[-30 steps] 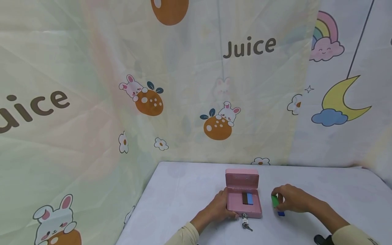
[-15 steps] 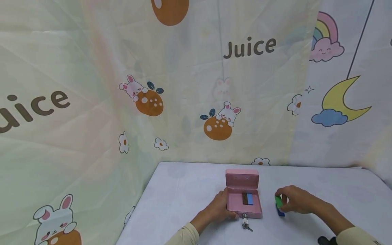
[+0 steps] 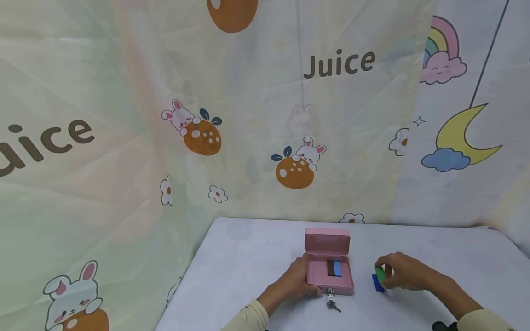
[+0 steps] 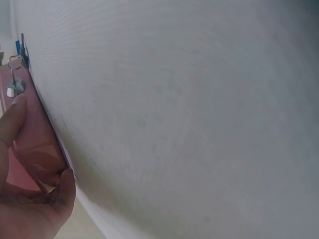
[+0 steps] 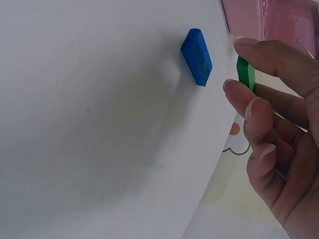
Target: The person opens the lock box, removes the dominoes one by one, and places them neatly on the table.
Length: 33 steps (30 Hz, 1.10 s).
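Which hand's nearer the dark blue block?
Right. The right hand pinches the green block close by the dark blue block; the left hand grips the pink box, farther off.

Passage exists along the worktop (image 3: pixel 248 250) between pink box (image 3: pixel 316 281) and blue block (image 3: pixel 377 284). Raised lid (image 3: pixel 327 242) bars the box's far side; left grip (image 3: pixel 297 279) blocks its left, padlock (image 3: pixel 331 298) its near edge. Inside, room lies left of the brown block (image 3: pixel 330 268). Right grip (image 3: pixel 399 270), pinching green block (image 3: pixel 379 274), obstructs the blue block's right.
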Each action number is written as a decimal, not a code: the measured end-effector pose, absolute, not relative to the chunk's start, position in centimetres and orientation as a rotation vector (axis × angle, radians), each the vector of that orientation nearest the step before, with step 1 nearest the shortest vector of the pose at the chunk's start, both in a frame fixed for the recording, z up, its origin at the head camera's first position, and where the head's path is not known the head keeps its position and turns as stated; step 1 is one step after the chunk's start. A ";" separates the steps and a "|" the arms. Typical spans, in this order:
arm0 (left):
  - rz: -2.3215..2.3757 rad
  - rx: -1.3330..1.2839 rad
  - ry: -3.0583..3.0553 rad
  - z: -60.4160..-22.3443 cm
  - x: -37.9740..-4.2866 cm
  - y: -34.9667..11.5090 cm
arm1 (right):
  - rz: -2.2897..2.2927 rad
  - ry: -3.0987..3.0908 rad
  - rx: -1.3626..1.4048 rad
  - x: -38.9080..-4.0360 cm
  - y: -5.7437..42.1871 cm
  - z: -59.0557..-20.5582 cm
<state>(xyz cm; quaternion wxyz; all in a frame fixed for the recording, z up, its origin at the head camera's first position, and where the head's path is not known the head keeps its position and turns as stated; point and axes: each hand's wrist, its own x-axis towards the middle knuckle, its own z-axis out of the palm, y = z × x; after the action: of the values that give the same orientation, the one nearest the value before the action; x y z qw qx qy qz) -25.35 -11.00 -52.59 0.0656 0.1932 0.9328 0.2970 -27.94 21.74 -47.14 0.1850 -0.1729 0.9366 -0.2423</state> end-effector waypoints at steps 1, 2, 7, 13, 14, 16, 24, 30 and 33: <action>0.898 0.582 2.812 -52.6 -25.3 -11.0 | -0.684 2.639 -0.487 -27.9 21.8 -47.2; 0.901 0.583 2.809 -52.6 -25.3 -11.0 | -0.685 2.637 -0.485 -27.9 21.8 -47.2; 0.898 0.588 2.808 -52.5 -25.3 -11.0 | -0.679 2.634 -0.482 -27.8 21.9 -47.1; 0.881 0.586 2.824 -52.5 -25.4 -10.9 | -0.645 2.647 -0.471 -27.8 22.2 -47.4; 0.879 0.586 2.825 -52.6 -25.4 -10.9 | -0.637 2.651 -0.470 -27.8 22.3 -47.6; 0.875 0.589 2.825 -52.6 -25.4 -10.9 | -0.625 2.654 -0.466 -27.9 22.5 -47.9; 0.863 0.606 2.830 -52.6 -25.4 -11.0 | -0.635 2.642 -0.467 -28.0 23.0 -48.9; 0.858 0.589 2.825 -52.7 -25.4 -11.0 | -0.628 2.639 -0.447 -28.3 23.2 -49.5; 0.858 0.591 2.829 -52.8 -25.4 -11.1 | -0.619 2.644 -0.477 -28.4 23.1 -49.8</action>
<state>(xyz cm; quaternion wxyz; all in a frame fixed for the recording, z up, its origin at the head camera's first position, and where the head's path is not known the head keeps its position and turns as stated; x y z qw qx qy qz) -25.43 -11.06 -52.78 0.0634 0.1957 0.9365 0.2839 -28.40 23.12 -49.80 0.1910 -0.1698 0.9414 -0.2202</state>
